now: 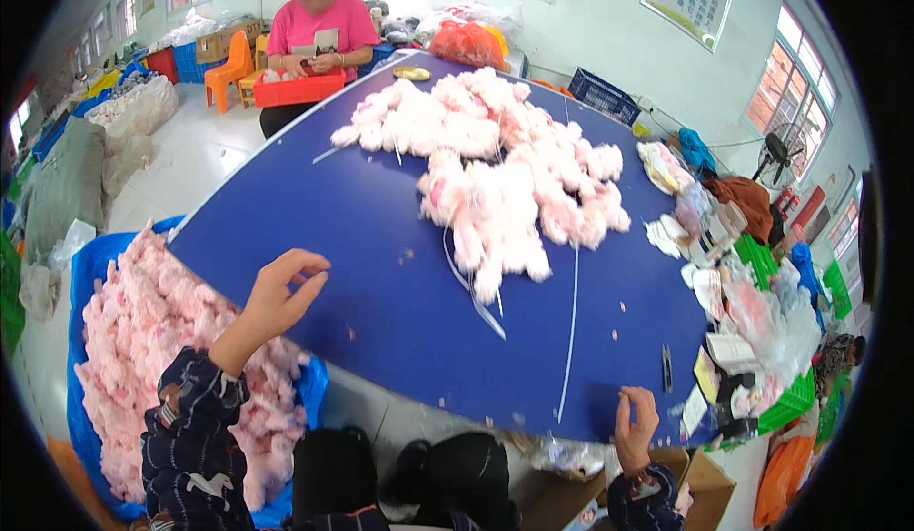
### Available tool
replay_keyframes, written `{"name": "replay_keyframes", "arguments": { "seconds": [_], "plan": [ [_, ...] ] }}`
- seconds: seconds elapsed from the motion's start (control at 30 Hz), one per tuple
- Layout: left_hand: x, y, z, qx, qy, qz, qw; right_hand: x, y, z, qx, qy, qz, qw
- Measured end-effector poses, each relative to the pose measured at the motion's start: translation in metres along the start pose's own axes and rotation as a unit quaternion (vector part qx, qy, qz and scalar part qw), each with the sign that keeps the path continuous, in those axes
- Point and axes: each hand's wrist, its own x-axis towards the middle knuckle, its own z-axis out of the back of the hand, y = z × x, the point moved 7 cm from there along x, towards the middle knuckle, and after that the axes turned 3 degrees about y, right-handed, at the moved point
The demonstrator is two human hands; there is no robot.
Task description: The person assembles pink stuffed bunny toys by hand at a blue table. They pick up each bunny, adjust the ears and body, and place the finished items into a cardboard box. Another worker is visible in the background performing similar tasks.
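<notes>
My left hand is held over the left edge of the blue table, thumb and fingers apart and holding nothing. Close to the table's front edge, my right hand is raised with its fingers loosely bent and apart, and nothing shows in it. Thread snips lie just beyond it. A pile of fluffy pale pink plush toy pieces covers the far middle of the table. Thin white strips stick out from under the pile. A heap of similar pink plush pieces fills a blue-lined container at my left.
Papers, plastic bags and cloth bits crowd the table's right side, by green crates. Across the table sits a person in a pink shirt with a red tray. An open cardboard box stands below my right hand.
</notes>
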Motion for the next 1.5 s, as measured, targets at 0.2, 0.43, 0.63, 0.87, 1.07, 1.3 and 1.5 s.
{"name": "replay_keyframes", "arguments": {
  "seconds": [0.2, 0.43, 0.63, 0.87, 1.07, 1.3, 1.5],
  "plan": [
    [0.157, 0.095, -0.037, 0.096, 0.004, -0.031, 0.995, 0.041, -0.029, -0.052, -0.037, 0.019, -0.094, 0.995],
    [0.295, 0.177, -0.084, 0.142, -0.167, -0.115, 0.969, 0.058, -0.014, -0.066, -0.096, 0.190, -0.061, 0.975],
    [0.336, 0.203, -0.114, 0.243, -0.043, 0.097, 0.964, 0.055, -0.022, -0.069, -0.080, 0.180, -0.065, 0.978],
    [0.309, 0.192, -0.147, 0.236, 0.118, -0.041, 0.964, 0.059, -0.022, -0.071, -0.095, 0.229, -0.137, 0.959],
    [0.240, 0.108, -0.138, 0.107, 0.046, 0.018, 0.993, 0.058, -0.024, -0.069, -0.137, 0.224, -0.139, 0.955],
    [0.186, 0.046, -0.147, 0.073, 0.176, 0.086, 0.978, 0.052, -0.043, -0.076, -0.128, 0.245, -0.181, 0.944],
    [0.173, 0.002, -0.147, 0.043, 0.334, 0.074, 0.939, 0.050, -0.047, -0.073, -0.138, 0.249, -0.201, 0.937]
  ]
}}
